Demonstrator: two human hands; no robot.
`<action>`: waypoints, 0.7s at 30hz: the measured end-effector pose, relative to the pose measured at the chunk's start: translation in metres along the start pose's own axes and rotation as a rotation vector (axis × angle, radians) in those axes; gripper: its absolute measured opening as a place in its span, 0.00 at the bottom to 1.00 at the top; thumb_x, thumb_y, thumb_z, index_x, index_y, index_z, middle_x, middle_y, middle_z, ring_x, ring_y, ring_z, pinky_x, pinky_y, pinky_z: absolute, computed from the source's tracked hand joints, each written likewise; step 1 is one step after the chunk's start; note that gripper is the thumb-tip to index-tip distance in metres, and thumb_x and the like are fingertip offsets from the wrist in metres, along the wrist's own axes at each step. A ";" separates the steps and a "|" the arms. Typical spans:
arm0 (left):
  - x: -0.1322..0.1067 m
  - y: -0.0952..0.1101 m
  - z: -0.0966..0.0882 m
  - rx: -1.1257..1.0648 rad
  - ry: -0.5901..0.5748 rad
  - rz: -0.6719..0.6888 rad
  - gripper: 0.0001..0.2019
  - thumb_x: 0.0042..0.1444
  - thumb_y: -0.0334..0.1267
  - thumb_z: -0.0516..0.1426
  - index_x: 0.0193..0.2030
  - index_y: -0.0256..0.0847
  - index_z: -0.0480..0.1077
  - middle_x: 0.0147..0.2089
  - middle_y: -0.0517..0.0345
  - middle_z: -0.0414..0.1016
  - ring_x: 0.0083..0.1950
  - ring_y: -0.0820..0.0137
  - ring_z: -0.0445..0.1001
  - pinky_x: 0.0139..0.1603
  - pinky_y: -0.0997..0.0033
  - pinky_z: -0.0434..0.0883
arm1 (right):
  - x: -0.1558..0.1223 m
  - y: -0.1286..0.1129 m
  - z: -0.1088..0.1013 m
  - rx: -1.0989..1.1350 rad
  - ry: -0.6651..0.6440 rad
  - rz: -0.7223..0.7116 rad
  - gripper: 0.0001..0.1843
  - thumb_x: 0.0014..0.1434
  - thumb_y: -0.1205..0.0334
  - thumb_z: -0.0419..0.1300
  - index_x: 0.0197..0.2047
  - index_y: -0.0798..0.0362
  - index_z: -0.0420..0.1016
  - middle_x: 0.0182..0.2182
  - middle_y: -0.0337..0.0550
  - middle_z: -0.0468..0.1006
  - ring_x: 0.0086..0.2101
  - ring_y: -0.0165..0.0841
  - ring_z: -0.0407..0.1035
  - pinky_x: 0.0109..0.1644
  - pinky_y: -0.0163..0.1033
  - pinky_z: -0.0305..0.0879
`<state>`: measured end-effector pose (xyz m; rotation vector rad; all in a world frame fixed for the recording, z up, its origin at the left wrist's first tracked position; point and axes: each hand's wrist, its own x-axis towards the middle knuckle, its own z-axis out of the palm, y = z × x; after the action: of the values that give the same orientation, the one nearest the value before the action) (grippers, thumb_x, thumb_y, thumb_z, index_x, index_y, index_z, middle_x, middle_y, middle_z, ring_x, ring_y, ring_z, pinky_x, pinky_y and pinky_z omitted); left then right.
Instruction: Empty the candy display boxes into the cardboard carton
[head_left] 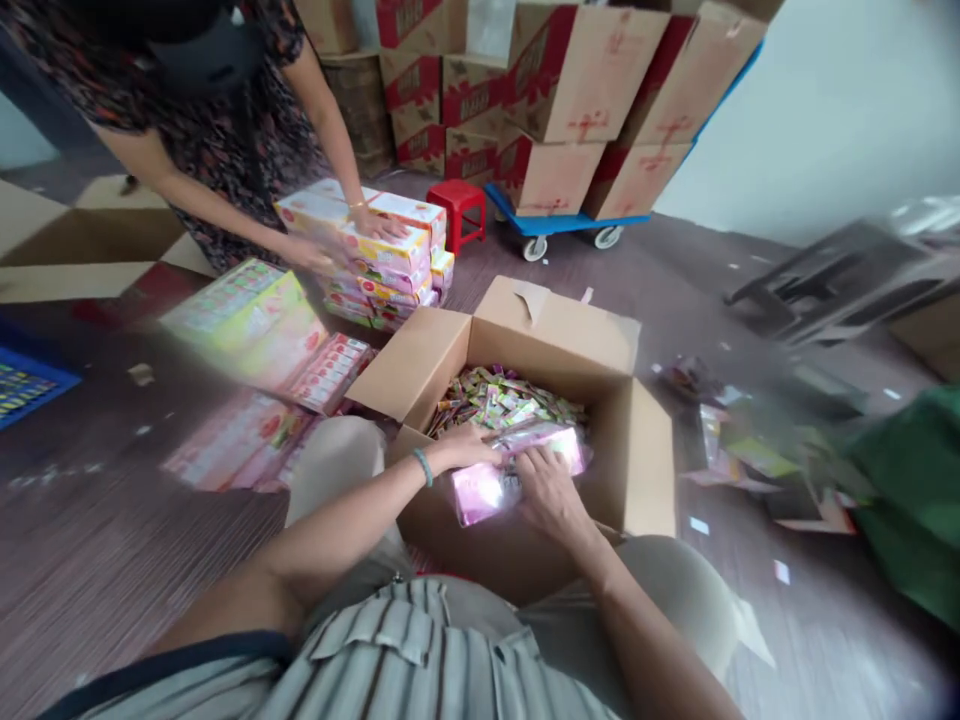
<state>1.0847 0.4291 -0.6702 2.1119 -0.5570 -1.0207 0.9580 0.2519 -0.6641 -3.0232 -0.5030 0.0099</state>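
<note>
Both of my hands are on a shiny pink package [469, 502], which looks wrapped in clear film. It is tilted over the near side of an open cardboard box [649, 460] between my knees. My left hand [466, 446], with a teal band at the wrist, grips its upper left edge. Across the package's middle lies my right hand [551, 490], its fingers curled over the top. Inside the carton, a heap of small, colourful sachets [510, 398] lies beyond the package. The fingers' undersides are hidden.
Flat pink and green packs [255, 330] lie left on the floor. Behind, a co-worker [247, 150] touches stacked cartons [390, 250]. A red stool [459, 212] and a blue trolley [577, 222] with large boxes stand farther back. Scraps and a green sack [915, 500] are right.
</note>
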 end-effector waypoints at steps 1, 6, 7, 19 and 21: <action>0.000 0.003 0.001 0.107 0.037 0.025 0.32 0.49 0.46 0.66 0.64 0.45 0.78 0.47 0.47 0.85 0.51 0.51 0.80 0.44 0.67 0.71 | -0.002 0.000 0.005 0.018 0.009 0.026 0.16 0.47 0.72 0.58 0.41 0.54 0.69 0.38 0.51 0.76 0.42 0.45 0.63 0.45 0.47 0.54; 0.004 0.007 -0.007 0.292 0.041 0.035 0.20 0.57 0.49 0.62 0.53 0.45 0.83 0.51 0.40 0.84 0.56 0.44 0.79 0.48 0.62 0.69 | 0.007 -0.007 0.008 0.037 0.039 -0.025 0.20 0.51 0.73 0.58 0.49 0.57 0.70 0.37 0.51 0.78 0.41 0.46 0.63 0.43 0.47 0.53; 0.006 0.003 -0.009 0.291 0.035 0.024 0.18 0.57 0.50 0.63 0.49 0.45 0.84 0.50 0.41 0.85 0.54 0.45 0.80 0.47 0.63 0.69 | 0.010 -0.010 0.008 0.027 0.050 -0.036 0.20 0.52 0.74 0.58 0.50 0.57 0.70 0.37 0.51 0.77 0.41 0.46 0.63 0.43 0.47 0.53; 0.048 -0.042 -0.041 0.103 0.085 -0.083 0.22 0.52 0.57 0.63 0.21 0.41 0.71 0.20 0.57 0.67 0.33 0.62 0.71 0.33 0.67 0.59 | -0.009 -0.031 0.027 0.155 0.145 -0.020 0.07 0.64 0.72 0.54 0.37 0.51 0.69 0.27 0.40 0.74 0.28 0.35 0.66 0.33 0.40 0.52; 0.052 -0.039 -0.048 0.032 0.013 -0.059 0.20 0.48 0.57 0.65 0.22 0.40 0.73 0.23 0.55 0.72 0.35 0.61 0.73 0.35 0.67 0.63 | -0.001 -0.025 0.016 0.225 0.170 0.105 0.04 0.64 0.68 0.59 0.36 0.51 0.68 0.27 0.40 0.75 0.27 0.34 0.67 0.32 0.38 0.53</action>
<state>1.1568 0.4411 -0.7046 2.1724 -0.5105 -1.0364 0.9491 0.2762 -0.6777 -2.7942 -0.3053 -0.1708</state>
